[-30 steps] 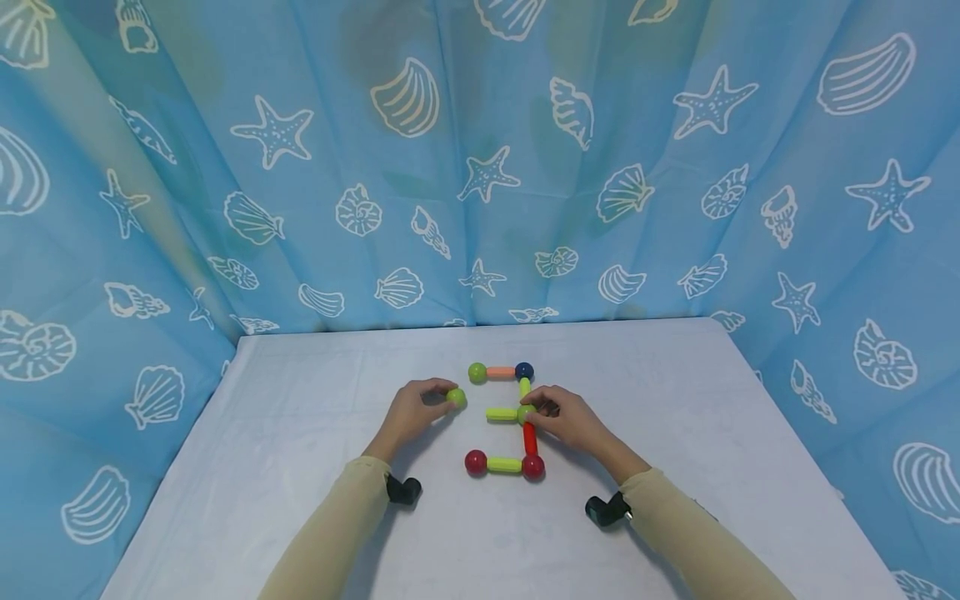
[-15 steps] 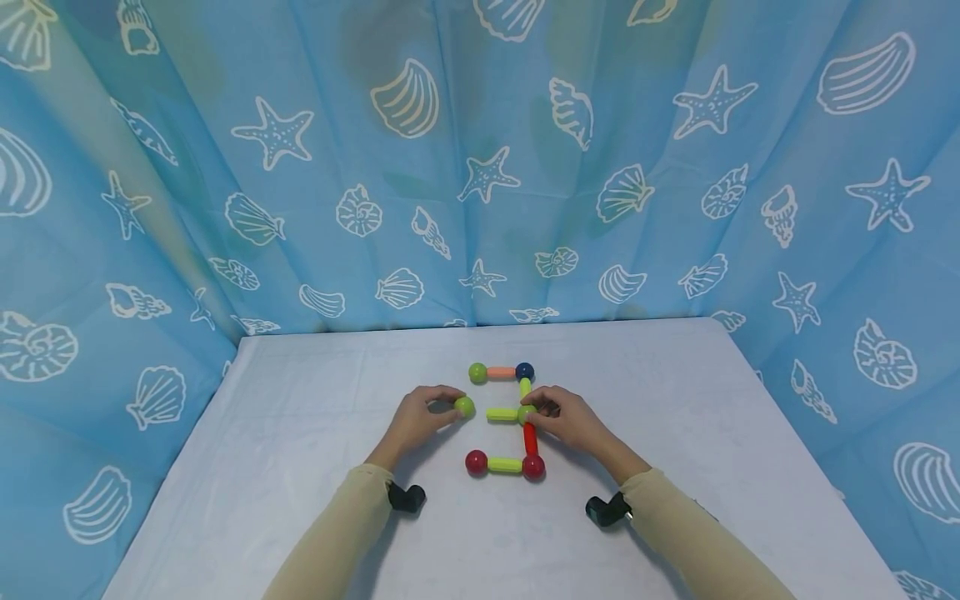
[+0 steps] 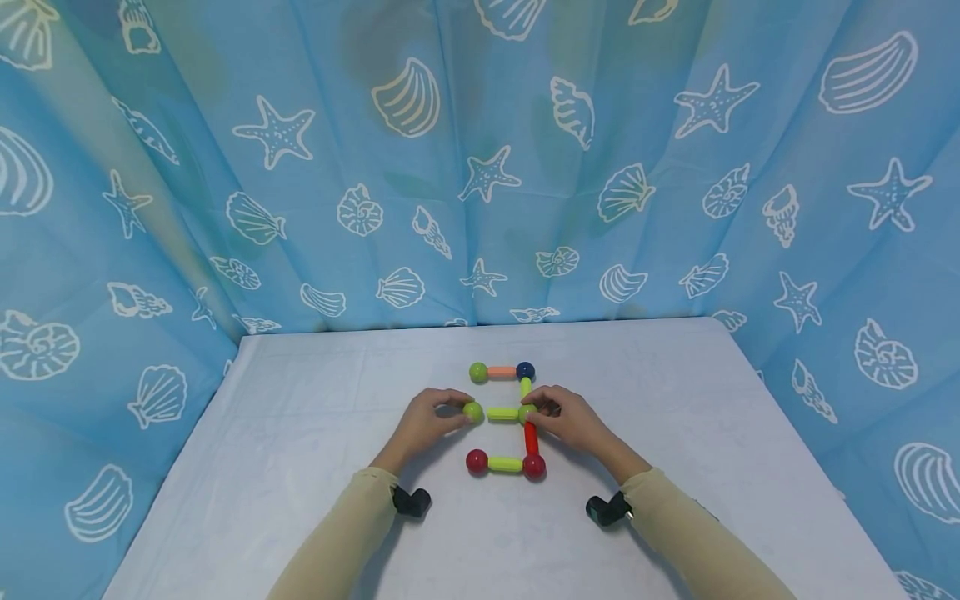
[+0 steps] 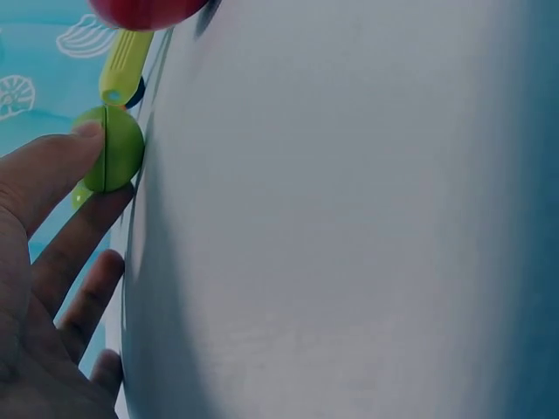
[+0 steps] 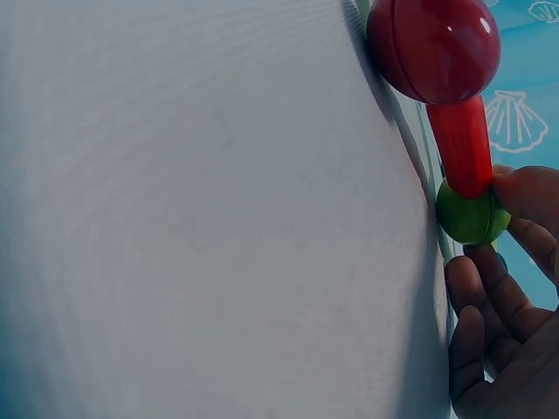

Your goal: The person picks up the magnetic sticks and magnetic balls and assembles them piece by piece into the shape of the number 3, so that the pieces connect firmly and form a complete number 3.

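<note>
Between thumb and fingertips my left hand (image 3: 426,423) pinches a loose green ball (image 3: 473,412). A narrow gap parts this ball from the free end of a yellow-green rod (image 3: 502,413). That rod's other end meets a second green ball (image 3: 527,414), which my right hand (image 3: 572,419) pinches from the right. From this middle ball, another yellow-green rod (image 3: 526,387) runs back to a navy ball (image 3: 525,371), and a red rod (image 3: 531,439) runs forward to a red ball (image 3: 534,467). The right wrist view shows the red rod (image 5: 461,144) touching the pinched ball (image 5: 472,216).
At the back, an orange rod (image 3: 501,372) links the navy ball to a green ball (image 3: 478,372). In front, a yellow-green rod (image 3: 506,464) joins two red balls, the left one (image 3: 477,462) included. A white cloth (image 3: 315,517) covers the table; a blue shell-print curtain (image 3: 480,233) surrounds it.
My left hand has moved right and slightly toward me with its green ball, closing most of the distance to the middle rod's free end. The right hand keeps its hold in place.
</note>
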A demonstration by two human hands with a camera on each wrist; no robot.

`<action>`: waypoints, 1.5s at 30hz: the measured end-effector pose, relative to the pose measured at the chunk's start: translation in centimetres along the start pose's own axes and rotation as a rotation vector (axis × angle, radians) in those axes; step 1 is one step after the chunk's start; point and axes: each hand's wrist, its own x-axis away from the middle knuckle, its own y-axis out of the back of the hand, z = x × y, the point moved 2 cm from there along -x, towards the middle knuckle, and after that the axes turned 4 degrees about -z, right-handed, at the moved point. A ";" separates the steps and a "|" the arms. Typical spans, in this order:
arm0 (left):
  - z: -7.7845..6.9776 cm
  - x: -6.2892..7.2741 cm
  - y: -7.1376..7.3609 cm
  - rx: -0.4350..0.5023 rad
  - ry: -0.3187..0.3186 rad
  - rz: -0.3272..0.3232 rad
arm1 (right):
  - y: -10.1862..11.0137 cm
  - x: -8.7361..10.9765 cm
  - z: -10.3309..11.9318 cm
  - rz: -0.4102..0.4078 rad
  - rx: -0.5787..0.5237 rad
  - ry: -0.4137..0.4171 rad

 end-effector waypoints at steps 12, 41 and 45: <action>-0.4 0.0 -0.4 -0.014 -0.019 0.021 | 0.1 0.0 0.1 0.001 0.004 0.014; -0.1 0.6 0.2 -0.041 0.028 0.017 | -0.4 0.1 1.1 0.006 -0.005 0.013; 0.2 0.8 0.5 -0.034 0.030 0.008 | -0.7 0.0 1.4 0.007 0.002 0.008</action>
